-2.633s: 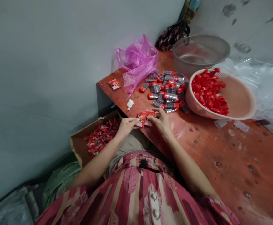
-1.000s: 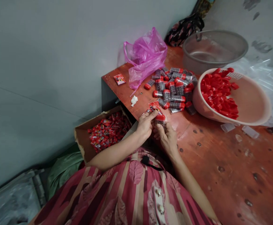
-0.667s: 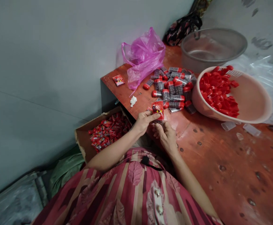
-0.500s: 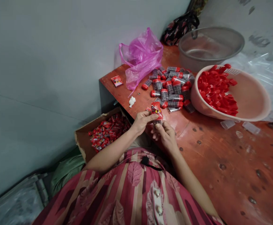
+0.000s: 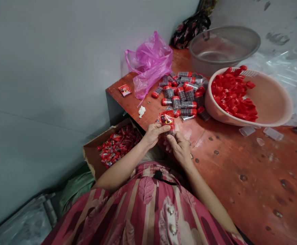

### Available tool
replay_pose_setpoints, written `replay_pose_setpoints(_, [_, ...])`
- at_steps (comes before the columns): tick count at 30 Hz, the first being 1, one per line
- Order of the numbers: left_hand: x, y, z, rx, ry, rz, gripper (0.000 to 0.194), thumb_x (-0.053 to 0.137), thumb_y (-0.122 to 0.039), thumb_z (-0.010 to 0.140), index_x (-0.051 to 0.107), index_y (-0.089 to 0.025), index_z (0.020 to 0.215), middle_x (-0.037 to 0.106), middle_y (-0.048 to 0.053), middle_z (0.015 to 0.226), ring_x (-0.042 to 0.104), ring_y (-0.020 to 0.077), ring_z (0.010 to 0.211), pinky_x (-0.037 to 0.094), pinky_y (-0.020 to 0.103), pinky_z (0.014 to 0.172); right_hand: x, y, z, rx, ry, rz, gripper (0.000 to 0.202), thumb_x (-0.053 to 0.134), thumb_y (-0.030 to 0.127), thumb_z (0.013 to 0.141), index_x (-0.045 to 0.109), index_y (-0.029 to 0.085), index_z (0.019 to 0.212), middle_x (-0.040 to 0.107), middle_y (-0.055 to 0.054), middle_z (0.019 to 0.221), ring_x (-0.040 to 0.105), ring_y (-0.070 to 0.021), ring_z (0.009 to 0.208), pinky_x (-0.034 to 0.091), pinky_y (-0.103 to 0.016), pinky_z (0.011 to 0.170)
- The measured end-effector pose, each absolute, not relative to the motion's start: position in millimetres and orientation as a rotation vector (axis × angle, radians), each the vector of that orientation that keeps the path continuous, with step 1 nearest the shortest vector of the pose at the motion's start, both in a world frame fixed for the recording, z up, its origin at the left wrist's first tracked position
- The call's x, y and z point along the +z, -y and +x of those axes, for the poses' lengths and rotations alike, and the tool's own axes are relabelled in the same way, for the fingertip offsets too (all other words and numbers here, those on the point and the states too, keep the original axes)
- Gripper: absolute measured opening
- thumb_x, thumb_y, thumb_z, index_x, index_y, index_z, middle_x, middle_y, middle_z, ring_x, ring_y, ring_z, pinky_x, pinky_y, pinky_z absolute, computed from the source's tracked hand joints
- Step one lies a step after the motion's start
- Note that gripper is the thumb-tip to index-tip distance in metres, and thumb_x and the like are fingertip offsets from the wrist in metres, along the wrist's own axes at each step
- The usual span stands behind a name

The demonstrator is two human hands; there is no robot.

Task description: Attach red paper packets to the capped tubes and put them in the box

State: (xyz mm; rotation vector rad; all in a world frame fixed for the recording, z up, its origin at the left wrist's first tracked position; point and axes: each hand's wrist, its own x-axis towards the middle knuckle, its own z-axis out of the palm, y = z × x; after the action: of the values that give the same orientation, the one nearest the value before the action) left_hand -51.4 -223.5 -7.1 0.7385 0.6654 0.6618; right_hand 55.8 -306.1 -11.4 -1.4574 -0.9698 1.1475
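My left hand (image 5: 153, 134) grips a small red printed packet (image 5: 168, 117) by its left side, thumb on top, over the table's near edge. My right hand (image 5: 180, 146) pinches the packet's lower end, where a dark part shows between the fingers. Just beyond lies a pile of clear tubes with red caps and dark contents (image 5: 188, 97). Below and left of my hands, a cardboard box (image 5: 91, 151) holds many red packets (image 5: 117, 143).
A pink basin (image 5: 273, 102) holds red plastic pieces (image 5: 233, 95); behind it stands a grey basin (image 5: 223, 44). A pink plastic bag (image 5: 150, 61), another red packet (image 5: 125, 90) and white crumpled scrap (image 5: 141, 111) lie on the red table (image 5: 227, 177). Clear plastic (image 5: 288, 75) lies at right.
The view has shifted slightly, so the table items appear a little further left. Both hands keep their hold on the packet, whose red printed face now shows wider.
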Motion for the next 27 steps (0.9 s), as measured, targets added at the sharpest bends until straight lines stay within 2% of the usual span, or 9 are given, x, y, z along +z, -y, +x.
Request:
replay_pose_setpoints(3, [-6, 221, -57, 0.586, -0.639, 0.823, 0.033, 0.072, -0.040, 0.067, 0.065, -0.008, 0.071, 0.061, 0.004, 0.054, 0.053, 0.0137, 0.038, 0.041, 0.026, 0.037, -10, 307, 55, 1.286, 0.887, -1.347, 0.027, 0.052, 0.048, 0.084, 0.052, 0.021, 0.083, 0.062, 0.003, 0.063, 0.051, -0.0085, 0.041, 0.038, -0.019, 0.037])
replay_pose_setpoints(8, [-9, 226, -53, 0.669, -0.760, 0.815, 0.031, 0.077, -0.037, 0.061, 0.065, -0.009, 0.067, 0.062, 0.002, 0.056, 0.055, 0.0109, 0.046, 0.045, 0.023, 0.046, -13, 308, 55, 1.002, 1.014, -1.558, 0.027, 0.055, 0.047, 0.083, 0.057, 0.020, 0.089, 0.059, 0.003, 0.061, 0.053, -0.0094, 0.045, 0.042, -0.021, 0.043])
replay_pose_setpoints(14, [-8, 240, -44, 0.813, -0.820, 0.749, 0.030, 0.074, -0.039, 0.065, 0.061, -0.012, 0.062, 0.056, -0.001, 0.049, 0.050, 0.0089, 0.039, 0.039, 0.021, 0.039, -12, 304, 55, 1.012, 1.014, -1.562, 0.027, 0.054, 0.048, 0.083, 0.057, 0.021, 0.085, 0.058, 0.004, 0.059, 0.052, -0.0094, 0.043, 0.041, -0.021, 0.041])
replay_pose_setpoints(17, [-6, 241, -49, 0.689, -0.688, 0.754, 0.034, 0.070, -0.041, 0.069, 0.058, -0.011, 0.058, 0.054, 0.000, 0.046, 0.053, 0.0132, 0.038, 0.043, 0.025, 0.040, -9, 304, 56, 1.164, 0.884, -1.437, 0.027, 0.056, 0.046, 0.083, 0.055, 0.020, 0.076, 0.059, 0.004, 0.057, 0.048, -0.0071, 0.039, 0.037, -0.018, 0.036])
replay_pose_setpoints(20, [-8, 239, -57, 0.542, -0.552, 0.751, 0.034, 0.068, -0.042, 0.071, 0.061, -0.010, 0.062, 0.055, 0.002, 0.048, 0.058, 0.0185, 0.043, 0.049, 0.031, 0.046, -9, 304, 56, 1.351, 0.719, -1.265, 0.030, 0.058, 0.047, 0.081, 0.053, 0.019, 0.070, 0.060, 0.003, 0.056, 0.046, -0.0055, 0.035, 0.033, -0.017, 0.032])
replay_pose_setpoints(22, [-10, 236, -61, 0.553, -0.573, 0.726, 0.032, 0.069, -0.039, 0.070, 0.062, -0.009, 0.064, 0.056, 0.003, 0.049, 0.057, 0.0156, 0.043, 0.047, 0.028, 0.045, -11, 305, 54, 1.391, 0.673, -1.208, 0.029, 0.061, 0.047, 0.079, 0.055, 0.019, 0.075, 0.062, 0.002, 0.060, 0.051, -0.0066, 0.040, 0.038, -0.017, 0.035])
replay_pose_setpoints(24, [-12, 235, -64, 0.662, -0.668, 0.676, 0.030, 0.072, -0.037, 0.068, 0.063, -0.008, 0.064, 0.059, 0.003, 0.053, 0.054, 0.0116, 0.043, 0.043, 0.024, 0.042, -12, 307, 52, 1.377, 0.663, -1.171, 0.029, 0.063, 0.045, 0.078, 0.058, 0.019, 0.089, 0.066, 0.000, 0.072, 0.060, -0.0095, 0.053, 0.047, -0.019, 0.043])
replay_pose_setpoints(27, [-13, 239, -66, 0.779, -0.744, 0.603, 0.029, 0.076, -0.035, 0.064, 0.065, -0.008, 0.066, 0.064, 0.005, 0.063, 0.055, 0.0109, 0.049, 0.044, 0.024, 0.046, -14, 310, 50, 1.336, 0.669, -1.145, 0.033, 0.066, 0.039, 0.077, 0.056, 0.022, 0.103, 0.067, 0.000, 0.079, 0.065, -0.0120, 0.067, 0.054, -0.022, 0.056])
